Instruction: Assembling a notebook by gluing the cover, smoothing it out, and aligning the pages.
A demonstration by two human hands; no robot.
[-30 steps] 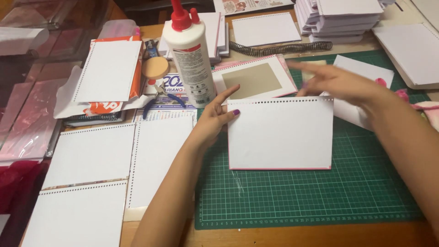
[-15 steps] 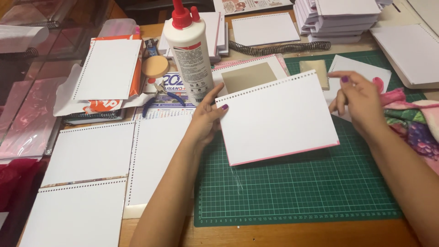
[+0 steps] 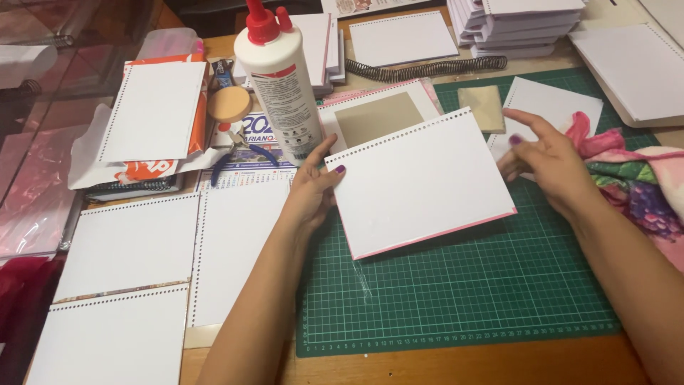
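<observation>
My left hand (image 3: 312, 187) grips the left edge of a white punched card with a pink underside (image 3: 422, 182), holding it tilted just above the green cutting mat (image 3: 463, 285). My right hand (image 3: 548, 162) hovers at the card's right edge with fingers spread, holding nothing. Behind the card lies a pink-edged cover with a tan panel (image 3: 377, 114). A white glue bottle with a red cap (image 3: 276, 75) stands upright just behind my left hand.
Several white punched sheets (image 3: 128, 242) lie at the left. A black spiral coil (image 3: 427, 69) and a stack of white pads (image 3: 524, 21) sit at the back. Blue-handled pliers (image 3: 246, 150) lie on a calendar. Floral cloth (image 3: 634, 178) is at the right.
The card has been lifted off the mat and rotated counter-clockwise. My right hand drew back from the card's top to its right edge.
</observation>
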